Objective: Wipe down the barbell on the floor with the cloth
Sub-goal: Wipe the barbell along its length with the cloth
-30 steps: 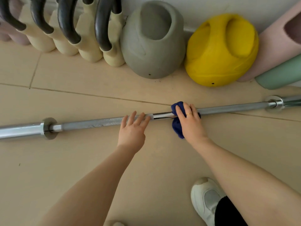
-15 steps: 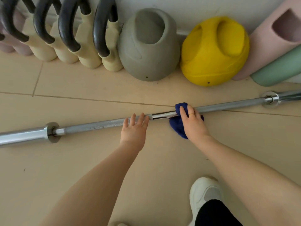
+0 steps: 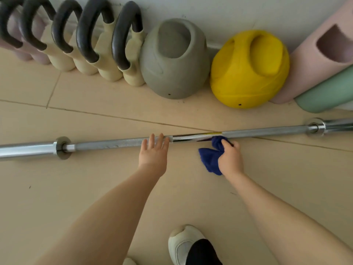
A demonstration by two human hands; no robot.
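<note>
A long steel barbell (image 3: 267,131) lies across the tiled floor from left to right, with a collar near each end. My left hand (image 3: 153,153) rests flat on the shaft near its middle, fingers straight. Just to the right, my right hand (image 3: 230,159) grips a bunched dark blue cloth (image 3: 209,159) on the near side of the bar. The cloth's upper end touches the smooth centre section of the shaft, and the rest hangs toward me onto the floor.
Against the wall behind the bar stand several cream kettlebells with black handles (image 3: 107,44), a grey kettlebell (image 3: 172,62), a yellow one (image 3: 248,69), and pink (image 3: 315,60) and green (image 3: 328,92) rollers. My white shoe (image 3: 183,243) is on the floor below.
My right hand has pulled back off the top of the bar toward me, and the cloth now sits on the near side. My left hand stays on the shaft.
</note>
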